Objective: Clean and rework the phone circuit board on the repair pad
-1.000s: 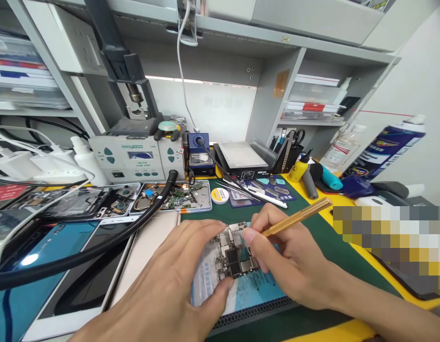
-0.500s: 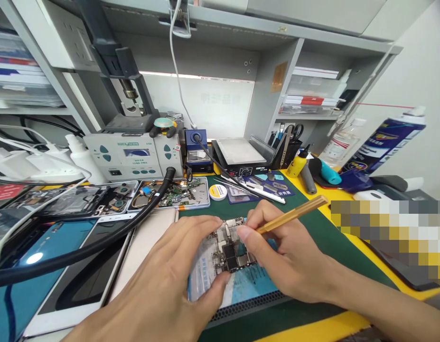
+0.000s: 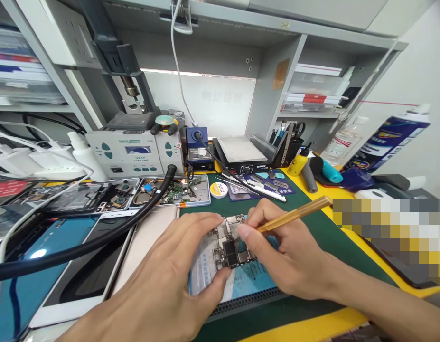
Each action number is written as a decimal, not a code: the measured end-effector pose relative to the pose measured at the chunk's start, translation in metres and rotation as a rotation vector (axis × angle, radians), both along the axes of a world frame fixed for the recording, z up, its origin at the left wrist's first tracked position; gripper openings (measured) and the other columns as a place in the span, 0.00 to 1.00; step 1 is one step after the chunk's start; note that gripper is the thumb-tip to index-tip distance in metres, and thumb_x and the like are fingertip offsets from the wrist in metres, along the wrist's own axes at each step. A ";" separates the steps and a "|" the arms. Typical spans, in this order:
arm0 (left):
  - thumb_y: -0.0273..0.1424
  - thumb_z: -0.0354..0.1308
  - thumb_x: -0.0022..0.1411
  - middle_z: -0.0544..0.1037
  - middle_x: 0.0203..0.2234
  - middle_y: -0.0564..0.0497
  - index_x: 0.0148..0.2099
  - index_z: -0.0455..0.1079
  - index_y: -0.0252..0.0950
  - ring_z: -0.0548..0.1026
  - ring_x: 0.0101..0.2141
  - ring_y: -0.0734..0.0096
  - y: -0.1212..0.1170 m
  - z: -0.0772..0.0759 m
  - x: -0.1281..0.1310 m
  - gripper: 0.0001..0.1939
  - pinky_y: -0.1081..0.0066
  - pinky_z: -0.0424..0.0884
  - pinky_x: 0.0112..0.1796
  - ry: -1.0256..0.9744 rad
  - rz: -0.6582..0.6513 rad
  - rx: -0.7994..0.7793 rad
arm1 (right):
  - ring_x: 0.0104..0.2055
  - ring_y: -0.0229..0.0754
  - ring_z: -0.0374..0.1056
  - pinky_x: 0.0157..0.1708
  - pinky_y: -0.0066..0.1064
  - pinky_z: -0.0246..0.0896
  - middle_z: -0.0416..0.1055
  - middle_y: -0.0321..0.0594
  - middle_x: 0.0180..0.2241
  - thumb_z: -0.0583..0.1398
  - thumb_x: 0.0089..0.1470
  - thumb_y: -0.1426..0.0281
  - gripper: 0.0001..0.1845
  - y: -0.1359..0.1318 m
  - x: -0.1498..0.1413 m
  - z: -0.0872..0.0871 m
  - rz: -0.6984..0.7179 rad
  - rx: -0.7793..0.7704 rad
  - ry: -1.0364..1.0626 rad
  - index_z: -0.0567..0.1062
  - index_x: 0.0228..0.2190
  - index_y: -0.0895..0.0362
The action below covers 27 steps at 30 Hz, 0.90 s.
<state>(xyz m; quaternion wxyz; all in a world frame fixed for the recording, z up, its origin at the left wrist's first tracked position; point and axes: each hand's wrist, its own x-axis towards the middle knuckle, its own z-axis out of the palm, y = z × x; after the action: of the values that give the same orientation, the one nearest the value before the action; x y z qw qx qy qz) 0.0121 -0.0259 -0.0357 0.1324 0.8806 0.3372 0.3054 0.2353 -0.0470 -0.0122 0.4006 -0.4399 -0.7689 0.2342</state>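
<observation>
A small phone circuit board (image 3: 229, 244) lies on a blue-and-white card (image 3: 241, 280) on the green mat (image 3: 312, 237). My left hand (image 3: 170, 280) pinches the board between thumb at its near edge and forefinger at its far edge. My right hand (image 3: 287, 256) is closed in a pen grip on a gold-coloured tool (image 3: 294, 214), whose tip is hidden behind my fingers over the board's right side.
A rework station (image 3: 132, 154) and a thick black hose (image 3: 98, 237) stand at the left, over opened phones (image 3: 80, 199) and a parts tray (image 3: 177, 192). A hot plate (image 3: 241, 156), tweezers (image 3: 248, 187), a flux tin (image 3: 219, 190) and bottles (image 3: 383, 142) lie behind and right.
Both hands stay on the board and tool with barely any shift; the view has drifted slightly.
</observation>
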 end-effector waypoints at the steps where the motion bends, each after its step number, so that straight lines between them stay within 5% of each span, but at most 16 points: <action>1: 0.33 0.61 0.63 0.73 0.56 0.45 0.64 0.57 0.43 0.73 0.55 0.54 0.000 0.000 0.000 0.29 0.56 0.73 0.55 0.005 -0.002 -0.004 | 0.24 0.37 0.58 0.24 0.32 0.54 0.60 0.32 0.25 0.55 0.67 0.68 0.09 0.000 0.000 0.000 0.002 -0.001 0.002 0.64 0.32 0.53; 27: 0.33 0.61 0.63 0.72 0.55 0.47 0.63 0.57 0.44 0.73 0.54 0.54 0.000 0.001 0.000 0.28 0.56 0.73 0.55 -0.015 -0.025 -0.061 | 0.24 0.38 0.61 0.25 0.33 0.56 0.62 0.33 0.25 0.55 0.65 0.70 0.09 -0.002 0.000 0.003 0.039 -0.011 -0.035 0.64 0.30 0.53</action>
<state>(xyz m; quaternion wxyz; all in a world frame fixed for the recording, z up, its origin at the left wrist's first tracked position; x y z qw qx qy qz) 0.0119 -0.0258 -0.0351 0.1656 0.8779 0.3345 0.3000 0.2356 -0.0488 -0.0090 0.3799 -0.4309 -0.7830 0.2383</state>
